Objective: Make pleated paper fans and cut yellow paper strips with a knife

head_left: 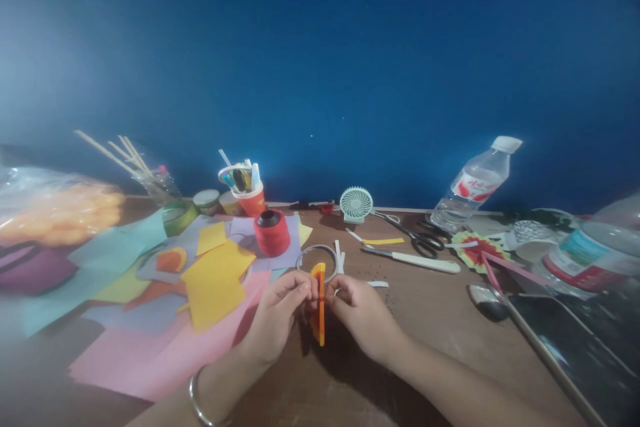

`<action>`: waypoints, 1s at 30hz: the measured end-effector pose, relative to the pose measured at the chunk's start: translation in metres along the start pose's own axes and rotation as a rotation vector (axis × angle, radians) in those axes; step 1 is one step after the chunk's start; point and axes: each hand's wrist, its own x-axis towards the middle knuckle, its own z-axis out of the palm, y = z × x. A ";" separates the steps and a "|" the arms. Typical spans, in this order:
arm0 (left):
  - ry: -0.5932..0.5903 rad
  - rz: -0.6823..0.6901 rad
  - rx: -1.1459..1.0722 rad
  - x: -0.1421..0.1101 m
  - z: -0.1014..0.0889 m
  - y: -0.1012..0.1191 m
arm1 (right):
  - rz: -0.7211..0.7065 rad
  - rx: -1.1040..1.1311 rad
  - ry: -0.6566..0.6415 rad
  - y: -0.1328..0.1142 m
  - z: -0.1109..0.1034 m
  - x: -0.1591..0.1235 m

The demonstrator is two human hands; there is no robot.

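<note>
Head view | orange folded paper [321,327]: one, near centre, over surface [425,327], pinched by left hand [280,310] grip, left portion partly hidden | right hand [363,317]: grip alongside, hold cannot be told | tape ring [317,247]: one, partly hidden | right-side bottles [473,183]: two, one cut off

You are at a craft table [445,347], perhaps in a home: its brown top, against a blue wall [320,67], carries coloured paper sheets [215,287], a red thread cone [273,237], scissors [426,245], a white-handled knife [425,263], a mini fan [357,203] and a water bottle [475,181].
</note>
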 end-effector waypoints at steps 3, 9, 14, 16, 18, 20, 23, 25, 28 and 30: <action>0.012 0.004 0.004 0.000 0.001 -0.001 | -0.007 -0.045 0.002 -0.002 -0.002 0.002; 0.015 0.052 0.145 0.000 -0.004 0.000 | -0.036 -0.125 0.030 0.002 -0.004 0.001; 0.035 0.072 0.303 0.000 -0.005 0.005 | -0.120 -0.172 0.066 0.001 -0.005 -0.006; 0.044 0.134 0.422 0.000 -0.004 0.008 | -0.145 -0.205 0.063 0.001 -0.004 -0.007; 0.025 0.199 0.533 -0.001 -0.001 0.010 | -0.163 -0.245 0.063 0.001 -0.002 -0.007; -0.015 0.243 0.596 -0.004 0.000 0.012 | -0.188 -0.271 0.079 0.002 0.000 -0.007; -0.080 0.304 0.595 -0.008 -0.002 0.011 | -0.204 -0.238 0.098 0.002 0.001 -0.006; -0.082 0.350 0.520 -0.010 -0.004 0.008 | -0.172 -0.169 0.079 0.002 0.001 -0.005; 0.077 0.297 0.334 -0.006 -0.006 0.001 | -0.145 -0.077 0.034 0.003 0.000 -0.003; 0.166 0.130 0.250 -0.001 -0.006 -0.002 | -0.161 -0.043 0.007 0.002 -0.001 -0.003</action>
